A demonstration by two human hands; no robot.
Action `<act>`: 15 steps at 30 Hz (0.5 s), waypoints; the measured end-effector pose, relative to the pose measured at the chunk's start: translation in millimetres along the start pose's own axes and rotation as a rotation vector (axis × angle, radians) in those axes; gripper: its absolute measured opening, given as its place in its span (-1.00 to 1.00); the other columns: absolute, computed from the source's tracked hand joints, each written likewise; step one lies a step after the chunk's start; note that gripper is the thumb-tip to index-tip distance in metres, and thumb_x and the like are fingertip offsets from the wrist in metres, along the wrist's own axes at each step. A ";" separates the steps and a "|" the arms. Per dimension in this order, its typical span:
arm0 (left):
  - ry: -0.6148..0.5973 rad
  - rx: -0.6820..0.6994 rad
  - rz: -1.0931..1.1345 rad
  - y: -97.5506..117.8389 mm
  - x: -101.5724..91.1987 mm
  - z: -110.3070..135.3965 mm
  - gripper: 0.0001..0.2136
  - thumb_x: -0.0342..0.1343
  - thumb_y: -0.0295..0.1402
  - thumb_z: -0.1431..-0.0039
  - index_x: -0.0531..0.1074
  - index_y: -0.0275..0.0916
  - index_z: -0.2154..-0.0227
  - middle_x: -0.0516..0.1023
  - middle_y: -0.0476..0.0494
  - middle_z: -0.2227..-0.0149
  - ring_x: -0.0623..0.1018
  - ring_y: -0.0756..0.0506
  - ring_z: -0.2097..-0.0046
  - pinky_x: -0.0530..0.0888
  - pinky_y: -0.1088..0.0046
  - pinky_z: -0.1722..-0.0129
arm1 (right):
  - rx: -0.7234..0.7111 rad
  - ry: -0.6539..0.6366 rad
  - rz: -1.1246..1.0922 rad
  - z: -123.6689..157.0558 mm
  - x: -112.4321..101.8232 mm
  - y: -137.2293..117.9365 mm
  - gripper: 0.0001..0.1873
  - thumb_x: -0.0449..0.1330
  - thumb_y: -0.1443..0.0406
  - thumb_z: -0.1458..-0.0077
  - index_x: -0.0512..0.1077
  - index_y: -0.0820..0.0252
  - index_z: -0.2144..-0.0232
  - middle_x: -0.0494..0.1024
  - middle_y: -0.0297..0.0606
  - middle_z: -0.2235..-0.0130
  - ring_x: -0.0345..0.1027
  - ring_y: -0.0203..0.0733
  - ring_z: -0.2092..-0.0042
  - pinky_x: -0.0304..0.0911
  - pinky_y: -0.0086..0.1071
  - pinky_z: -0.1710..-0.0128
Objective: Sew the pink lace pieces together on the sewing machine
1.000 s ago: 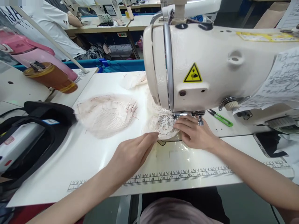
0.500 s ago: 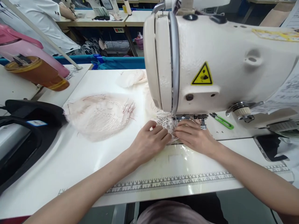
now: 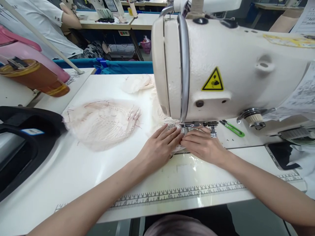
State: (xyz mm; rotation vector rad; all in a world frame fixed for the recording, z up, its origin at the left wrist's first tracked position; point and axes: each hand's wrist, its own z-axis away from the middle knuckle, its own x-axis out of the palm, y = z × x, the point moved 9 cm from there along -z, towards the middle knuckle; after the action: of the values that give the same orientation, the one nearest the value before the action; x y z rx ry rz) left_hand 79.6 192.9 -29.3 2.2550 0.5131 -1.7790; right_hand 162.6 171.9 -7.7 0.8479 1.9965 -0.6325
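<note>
Below mach. head (image 3: 216, 68), L hand (image 3: 161, 147) flattens openwork lace (image 3: 161, 116).

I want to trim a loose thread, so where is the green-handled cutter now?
In the head view, the green-handled cutter lies right of centre below the arm of the sewing machine, beyond the right hand and left of the phone.

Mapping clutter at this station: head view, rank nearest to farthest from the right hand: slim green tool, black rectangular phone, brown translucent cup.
From the right hand:
1. Slim green tool, just to its right, slightly beyond.
2. Black rectangular phone, farther right.
3. Brown translucent cup, far to the left.
</note>
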 end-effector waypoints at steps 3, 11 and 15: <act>-0.004 0.000 -0.002 -0.8 -1.6 -0.6 -0.55 -0.10 -0.52 -0.22 0.23 -0.37 -0.18 0.30 -0.24 -0.21 0.31 -0.20 -0.23 0.19 0.04 -0.27 | 0.004 -0.002 -0.006 -0.2 0.5 0.4 -0.72 0.09 0.47 -0.16 0.52 0.02 0.26 0.59 -0.42 0.31 0.41 -0.28 0.17 0.24 -0.32 0.10; -0.004 -0.031 0.020 -2.3 -1.6 -2.9 -0.56 -0.07 -0.50 -0.22 0.23 -0.34 -0.18 0.31 -0.23 -0.20 0.30 -0.20 -0.24 0.15 0.02 -0.28 | -0.009 -0.002 -0.002 0.9 2.4 2.6 -0.73 0.05 0.47 -0.19 0.51 0.07 0.29 0.59 -0.38 0.28 0.40 -0.29 0.17 0.23 -0.35 0.14; 0.019 -0.053 0.009 -2.2 -2.9 -4.2 -0.58 -0.07 -0.45 -0.26 0.24 -0.35 -0.17 0.32 -0.23 -0.19 0.31 -0.21 -0.23 0.17 0.02 -0.27 | -0.024 -0.025 -0.009 1.0 4.8 4.4 -0.75 0.05 0.46 -0.20 0.49 0.10 0.28 0.58 -0.35 0.26 0.39 -0.28 0.17 0.22 -0.35 0.17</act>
State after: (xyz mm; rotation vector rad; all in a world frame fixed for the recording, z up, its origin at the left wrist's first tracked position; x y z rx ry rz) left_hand 81.9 196.1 -25.4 2.2371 0.5455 -1.7207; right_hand 164.5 175.6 -12.8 0.8124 1.9825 -0.6202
